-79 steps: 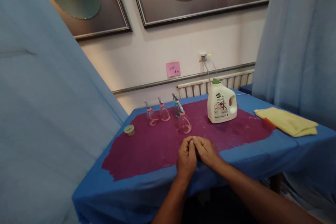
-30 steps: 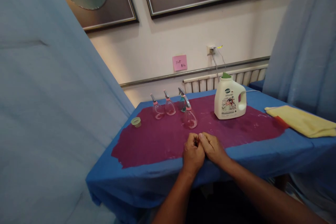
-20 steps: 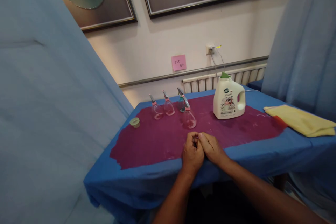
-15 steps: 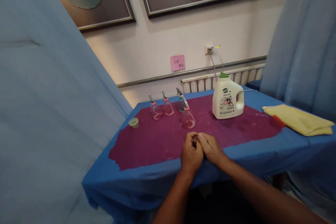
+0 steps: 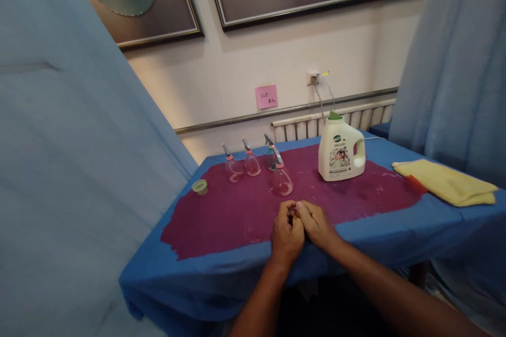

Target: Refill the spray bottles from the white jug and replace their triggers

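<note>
My left hand and my right hand rest side by side on the near edge of the purple mat, fingertips touching, fingers curled in. Whether anything sits between the fingertips I cannot make out. Just beyond them stands a small clear spray bottle with a pink collar. Three more small spray bottles stand farther back. A white detergent jug with a green spout stands at the right rear. A loose green cap lies at the mat's left edge.
The table wears a blue cloth. A folded yellow cloth lies at its right end. Blue drapes hang close on the left and right. A radiator, a wall socket with cables and a pink note are behind.
Both hands have stayed together at the mat's near edge; the left fingers curled in a little. The view shifted slightly as my head moved.
</note>
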Demonstrator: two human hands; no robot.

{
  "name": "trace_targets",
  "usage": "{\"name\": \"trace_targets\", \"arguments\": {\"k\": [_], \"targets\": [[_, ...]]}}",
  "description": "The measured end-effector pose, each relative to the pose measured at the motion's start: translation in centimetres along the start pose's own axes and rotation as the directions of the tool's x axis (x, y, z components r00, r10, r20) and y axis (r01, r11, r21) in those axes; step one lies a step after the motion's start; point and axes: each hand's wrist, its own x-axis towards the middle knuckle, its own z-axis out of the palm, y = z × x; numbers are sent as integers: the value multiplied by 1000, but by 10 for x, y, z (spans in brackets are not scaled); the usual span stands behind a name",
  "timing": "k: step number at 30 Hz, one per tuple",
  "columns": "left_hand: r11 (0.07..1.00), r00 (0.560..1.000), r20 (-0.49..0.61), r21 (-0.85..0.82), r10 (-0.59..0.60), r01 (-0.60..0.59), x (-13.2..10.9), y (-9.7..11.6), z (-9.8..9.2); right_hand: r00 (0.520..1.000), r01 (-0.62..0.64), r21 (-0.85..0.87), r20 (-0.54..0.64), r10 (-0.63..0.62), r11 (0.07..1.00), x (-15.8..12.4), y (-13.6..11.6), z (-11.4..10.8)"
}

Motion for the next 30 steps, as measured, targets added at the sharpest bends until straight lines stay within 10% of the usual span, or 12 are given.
{"name": "trace_targets", "arguments": {"k": [30], "targets": [[999, 999, -50, 46, -14, 16, 1, -3, 3, 1000, 4, 13, -31, -4, 1000, 0, 3, 4]]}}
